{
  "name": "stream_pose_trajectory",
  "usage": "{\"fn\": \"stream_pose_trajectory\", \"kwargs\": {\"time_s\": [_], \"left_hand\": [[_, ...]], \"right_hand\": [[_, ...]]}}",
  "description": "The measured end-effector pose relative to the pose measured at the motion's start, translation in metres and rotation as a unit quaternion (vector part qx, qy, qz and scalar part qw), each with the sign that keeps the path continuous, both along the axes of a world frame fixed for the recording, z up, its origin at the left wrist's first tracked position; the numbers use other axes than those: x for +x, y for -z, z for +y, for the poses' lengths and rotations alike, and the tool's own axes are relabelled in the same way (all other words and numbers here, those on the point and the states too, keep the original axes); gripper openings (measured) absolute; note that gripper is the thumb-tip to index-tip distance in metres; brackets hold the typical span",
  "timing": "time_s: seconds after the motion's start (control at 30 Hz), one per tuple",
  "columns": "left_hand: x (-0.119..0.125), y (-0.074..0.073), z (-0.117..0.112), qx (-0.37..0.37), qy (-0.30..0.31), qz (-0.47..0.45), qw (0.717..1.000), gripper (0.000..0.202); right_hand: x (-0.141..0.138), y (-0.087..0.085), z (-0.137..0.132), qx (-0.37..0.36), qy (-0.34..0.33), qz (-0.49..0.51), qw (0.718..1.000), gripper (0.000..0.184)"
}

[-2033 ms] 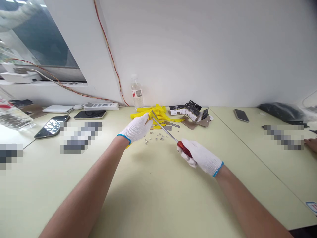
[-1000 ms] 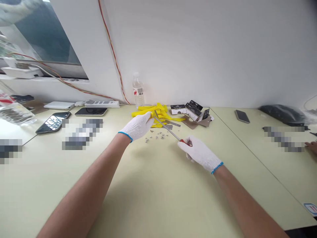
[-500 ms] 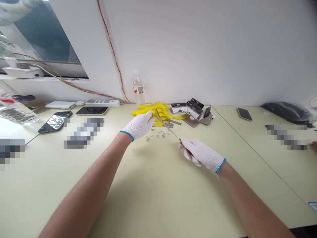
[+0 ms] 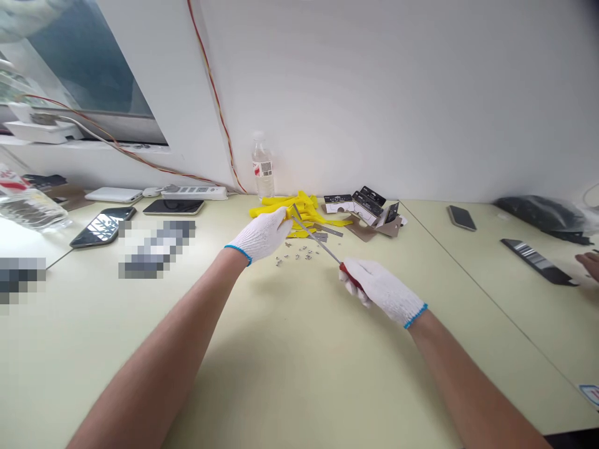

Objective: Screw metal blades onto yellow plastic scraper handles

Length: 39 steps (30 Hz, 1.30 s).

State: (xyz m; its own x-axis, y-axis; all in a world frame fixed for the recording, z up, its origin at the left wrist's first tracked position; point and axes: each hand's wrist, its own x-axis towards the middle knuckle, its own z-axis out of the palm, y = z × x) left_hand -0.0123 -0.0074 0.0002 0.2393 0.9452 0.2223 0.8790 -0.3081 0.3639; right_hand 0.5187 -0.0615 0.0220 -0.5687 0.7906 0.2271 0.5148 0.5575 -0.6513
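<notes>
My right hand (image 4: 381, 292), in a white knit glove with a blue cuff, grips a red-handled screwdriver (image 4: 349, 274). Its steel shaft (image 4: 318, 240) slants up and left, and its tip ends at the fingertips of my left hand (image 4: 262, 237). That hand wears a matching glove and seems to pinch a yellow plastic piece (image 4: 290, 213), mostly hidden by the fingers. Just beyond my hands, small metal screws (image 4: 294, 254) lie scattered on the pale green table (image 4: 290, 374). A heap of yellow plastic strips (image 4: 304, 209) sits behind my left fingertips.
Grey metal strips (image 4: 327, 230) and black-and-white packaged cards (image 4: 355, 204) lie near the wall, with a water bottle (image 4: 262, 165) beside them. Several phones (image 4: 103, 227) and a power strip (image 4: 194, 193) are at left. A co-worker's hand (image 4: 588, 265) is at far right.
My hands stay close to the same place, with the screwdriver tip kept at my left fingertips. The view has tilted slightly.
</notes>
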Motion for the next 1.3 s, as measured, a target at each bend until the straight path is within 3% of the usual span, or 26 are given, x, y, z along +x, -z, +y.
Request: {"fn": "stream_pose_trajectory", "kwargs": {"time_s": [0.07,0.13,0.17,0.23,0.3,0.37,0.47,0.53,0.67,0.8,0.87,0.93,1.0,1.07,1.13,1.17,1.23,1.3], "left_hand": [[0.001,-0.002,-0.002,-0.014,-0.011,-0.025,1.000,0.017],[0.002,-0.004,-0.003,-0.019,-0.014,-0.042,0.999,0.019],[0.002,-0.005,-0.003,-0.019,-0.013,-0.042,0.999,0.019],[0.003,-0.006,-0.004,-0.020,-0.014,-0.036,0.999,0.018],[0.003,-0.007,-0.005,-0.032,-0.017,-0.042,0.998,0.018],[0.003,-0.009,-0.006,-0.045,-0.022,-0.055,0.997,0.020],[0.002,-0.010,-0.007,-0.047,-0.021,-0.058,0.997,0.022],[0.002,-0.010,-0.006,-0.040,-0.020,-0.055,0.997,0.022],[0.002,-0.009,-0.006,-0.042,-0.015,-0.071,0.997,0.023],[0.001,-0.011,-0.007,-0.052,-0.016,-0.083,0.995,0.025],[0.001,-0.011,-0.007,-0.056,-0.013,-0.088,0.994,0.024],[0.001,-0.009,-0.006,-0.055,-0.009,-0.090,0.994,0.023],[0.001,-0.008,-0.006,-0.052,-0.011,-0.088,0.995,0.023],[0.000,-0.009,-0.006,-0.054,-0.015,-0.083,0.995,0.023],[0.000,-0.010,-0.005,-0.057,-0.018,-0.073,0.995,0.023],[0.000,-0.010,-0.005,-0.055,-0.020,-0.066,0.996,0.023],[0.000,-0.009,-0.003,-0.043,-0.019,-0.049,0.998,0.021],[0.000,-0.007,-0.002,-0.025,-0.010,-0.026,0.999,0.018]], "right_hand": [[0.122,-0.014,0.018,0.197,-0.004,0.012,0.980,0.061],[0.202,-0.013,0.029,0.204,0.068,-0.044,0.976,0.060],[0.221,-0.010,0.032,0.177,0.084,-0.072,0.978,0.066],[0.224,-0.003,0.031,0.115,0.114,-0.114,0.980,0.086],[0.206,-0.001,0.027,0.074,0.136,-0.126,0.980,0.095],[0.194,-0.002,0.025,0.042,0.160,-0.117,0.979,0.090],[0.208,0.001,0.029,0.019,0.166,-0.113,0.980,0.078],[0.226,0.007,0.034,0.045,0.174,-0.110,0.978,0.072],[0.248,0.016,0.042,0.173,0.209,-0.089,0.958,0.061],[0.245,0.005,0.036,0.164,0.210,-0.129,0.955,0.073],[0.219,-0.003,0.023,0.153,0.207,-0.130,0.957,0.079],[0.155,-0.005,0.003,0.135,0.221,-0.101,0.961,0.082],[0.049,0.002,-0.018,0.050,0.265,-0.008,0.963,0.093],[-0.076,0.016,-0.031,-0.072,0.223,0.046,0.971,0.107],[-0.182,0.031,-0.035,-0.191,0.160,0.051,0.967,0.088],[-0.219,0.036,-0.034,-0.207,0.149,0.047,0.966,0.074],[-0.258,0.040,-0.032,-0.232,0.141,0.036,0.962,0.058],[-0.261,0.036,-0.033,-0.253,0.136,0.022,0.958,0.049]]}}
